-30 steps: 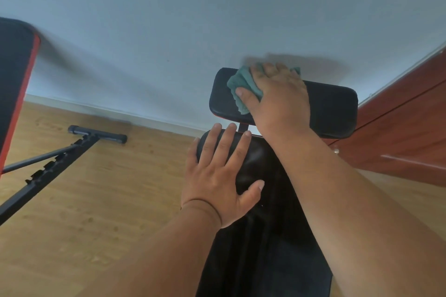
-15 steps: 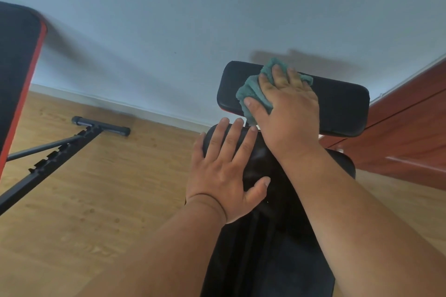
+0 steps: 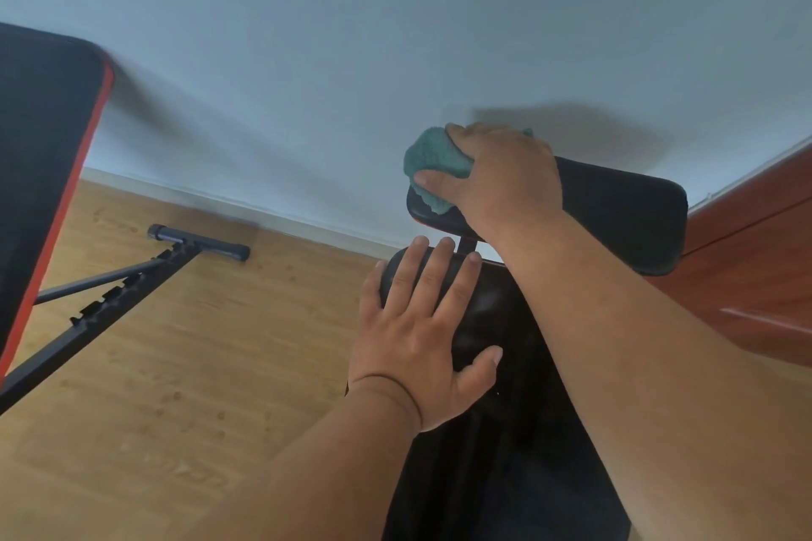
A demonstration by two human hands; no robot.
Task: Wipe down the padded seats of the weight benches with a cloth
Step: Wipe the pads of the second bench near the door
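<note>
Right, my right hand [image 3: 505, 176] grips the green cloth [image 3: 433, 163] on the headrest pad's [image 3: 624, 211] left end, centre-right of frame; my left hand [image 3: 422, 334] lies flat on the seat pad [image 3: 492, 321]. I'd press evenly, overlapping strokes rightward.

My bench [image 3: 505, 430] has a black seat pad, with a smaller black pad [image 3: 624, 215] beyond it. My left hand [image 3: 422, 343] lies flat on the seat. My right hand [image 3: 501, 176] presses a green cloth [image 3: 433, 165] on the small pad's left end.
</note>
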